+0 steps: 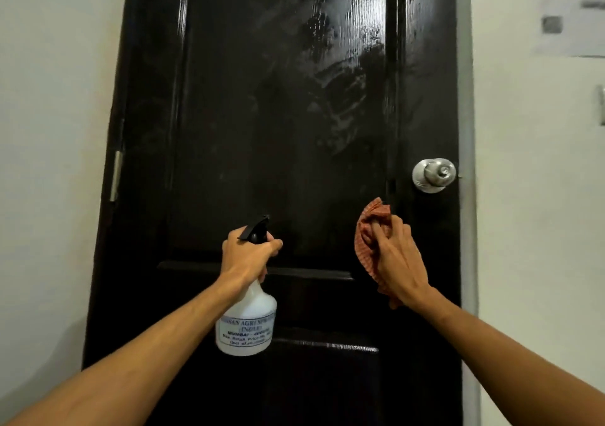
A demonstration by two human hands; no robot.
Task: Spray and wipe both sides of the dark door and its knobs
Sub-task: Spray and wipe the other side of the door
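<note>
Filling the left of the frame, a pale wall (49, 131) runs up to the hinge side of the dark door (262, 114), where a metal hinge (115, 175) sits at mid-height on the door's left edge. The door stands shut, spanning the centre from top to bottom, glossy black with raised panel mouldings.

Low and centre, the left hand (248, 255) grips the neck of a spray bottle (245, 324), a finger curled over the trigger and the black nozzle aimed at the door. The bottle is milky white with a blue printed label.

Bare panel shows between the two hands. Above it, toward the upper right of the panel, smeared wet streaks catch the light.

The right hand (397, 262) clutches a bunched red checked cloth (370, 239) beside the panel's right moulding; whether it touches the wood is unclear.

Above and right of it, apart, a round silver knob (433, 174) sits near the door's right edge. A grey frame strip (466, 98) follows, then wall with a blurred paper (573, 10) at the upper right.
</note>
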